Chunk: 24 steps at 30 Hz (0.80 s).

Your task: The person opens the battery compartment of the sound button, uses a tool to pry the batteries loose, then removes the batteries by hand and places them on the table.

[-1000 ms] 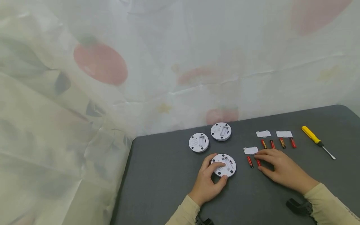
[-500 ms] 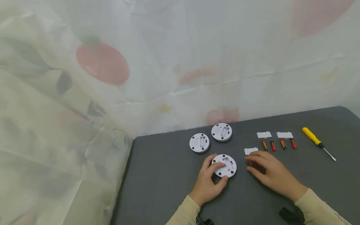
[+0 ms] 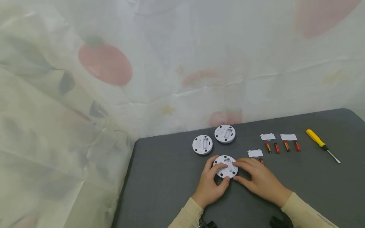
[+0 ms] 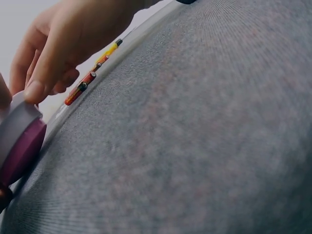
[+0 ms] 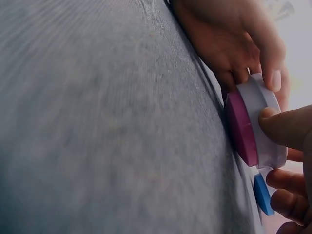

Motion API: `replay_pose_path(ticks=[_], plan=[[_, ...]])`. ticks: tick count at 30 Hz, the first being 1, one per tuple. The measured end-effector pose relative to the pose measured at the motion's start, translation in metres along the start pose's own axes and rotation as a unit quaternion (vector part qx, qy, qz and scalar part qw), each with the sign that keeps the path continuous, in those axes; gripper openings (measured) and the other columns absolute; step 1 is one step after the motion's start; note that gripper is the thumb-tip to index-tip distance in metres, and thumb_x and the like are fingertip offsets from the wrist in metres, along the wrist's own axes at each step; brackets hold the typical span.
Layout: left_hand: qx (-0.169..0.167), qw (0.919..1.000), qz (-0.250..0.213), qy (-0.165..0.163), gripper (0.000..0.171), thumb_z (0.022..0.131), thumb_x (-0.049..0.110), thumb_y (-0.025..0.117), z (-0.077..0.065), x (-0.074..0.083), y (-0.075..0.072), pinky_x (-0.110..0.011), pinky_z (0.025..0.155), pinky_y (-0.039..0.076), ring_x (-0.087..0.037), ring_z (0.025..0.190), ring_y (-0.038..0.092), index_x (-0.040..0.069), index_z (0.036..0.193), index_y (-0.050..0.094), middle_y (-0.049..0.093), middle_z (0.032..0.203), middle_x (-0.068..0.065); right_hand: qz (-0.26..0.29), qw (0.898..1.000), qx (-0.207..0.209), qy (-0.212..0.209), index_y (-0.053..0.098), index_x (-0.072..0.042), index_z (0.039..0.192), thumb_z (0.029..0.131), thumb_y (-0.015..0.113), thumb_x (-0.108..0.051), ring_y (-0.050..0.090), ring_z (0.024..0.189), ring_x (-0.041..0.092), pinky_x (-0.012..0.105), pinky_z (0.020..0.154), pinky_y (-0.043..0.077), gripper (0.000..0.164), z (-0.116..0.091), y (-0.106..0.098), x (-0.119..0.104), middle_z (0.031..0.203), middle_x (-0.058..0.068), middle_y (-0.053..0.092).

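Note:
A round white battery-powered device (image 3: pixel 224 173) lies with its battery compartment facing up; a magenta lower part (image 5: pixel 242 127) shows in the right wrist view. My left hand (image 3: pixel 208 186) grips its left side, thumb at the front rim and forefinger over the face. My right hand (image 3: pixel 260 180) is at its right rim, with the forefinger near the compartment and the thumb (image 5: pixel 285 126) against the white side. I cannot tell whether a battery is between the right fingers. Just behind that hand, the end of a red battery (image 3: pixel 261 161) shows beside a white battery cover (image 3: pixel 255 153).
Two similar white devices (image 3: pixel 202 144) (image 3: pixel 225 133) lie behind, compartments up. Farther right are two more covers (image 3: pixel 267 136) (image 3: pixel 288 137) and several batteries (image 3: pixel 277 148). A yellow-handled screwdriver (image 3: pixel 314 136) lies at the right. Behind the grey table (image 3: pixel 159 177) hangs a printed curtain (image 3: pixel 159 63).
My right hand has moved left from the front pair of batteries to the device's right rim. The left hand keeps its grip, and the device has shifted slightly left.

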<state>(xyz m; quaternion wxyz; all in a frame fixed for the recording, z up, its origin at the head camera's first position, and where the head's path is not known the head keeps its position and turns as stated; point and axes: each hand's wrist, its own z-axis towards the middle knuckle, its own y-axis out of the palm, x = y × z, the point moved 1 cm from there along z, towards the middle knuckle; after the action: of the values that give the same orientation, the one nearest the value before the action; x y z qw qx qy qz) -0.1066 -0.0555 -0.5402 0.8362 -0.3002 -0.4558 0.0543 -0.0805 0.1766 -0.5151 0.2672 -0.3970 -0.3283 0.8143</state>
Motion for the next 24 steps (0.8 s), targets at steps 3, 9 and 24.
replay_pose_path(ticks=[3,9,24], plan=[[0.026,0.9997,0.006,0.001,0.036,0.094,0.012,0.077,0.001,-0.001,0.001,-0.049,0.114,0.05,-0.03,0.145,0.053,0.016,0.129,0.071,0.048,0.16,-0.022,0.011,1.0,-0.001,0.008,0.076,-0.012,0.132,0.083,0.097,-0.023,0.068,0.12,0.027,0.053,0.095,0.058,0.054,0.005,0.005,0.0,0.131,0.005,0.072],[0.065,0.9974,0.021,-0.023,0.038,0.093,0.008,0.075,0.003,-0.007,0.001,-0.055,0.112,0.051,-0.035,0.147,0.052,0.016,0.13,0.07,0.045,0.163,-0.025,0.015,1.0,-0.002,0.005,0.075,-0.01,0.136,0.087,0.094,-0.021,0.069,0.118,0.028,0.055,0.095,0.059,0.053,0.02,0.016,0.002,0.131,0.006,0.072],[0.109,0.991,0.036,-0.069,0.035,0.098,0.012,0.076,0.009,-0.013,0.001,-0.057,0.111,0.05,-0.037,0.145,0.053,0.014,0.133,0.07,0.043,0.165,-0.022,-0.007,1.0,-0.022,0.018,0.073,-0.004,0.139,0.089,0.092,-0.016,0.068,0.112,0.029,0.051,0.093,0.059,0.055,0.048,0.031,0.001,0.132,0.011,0.073]])
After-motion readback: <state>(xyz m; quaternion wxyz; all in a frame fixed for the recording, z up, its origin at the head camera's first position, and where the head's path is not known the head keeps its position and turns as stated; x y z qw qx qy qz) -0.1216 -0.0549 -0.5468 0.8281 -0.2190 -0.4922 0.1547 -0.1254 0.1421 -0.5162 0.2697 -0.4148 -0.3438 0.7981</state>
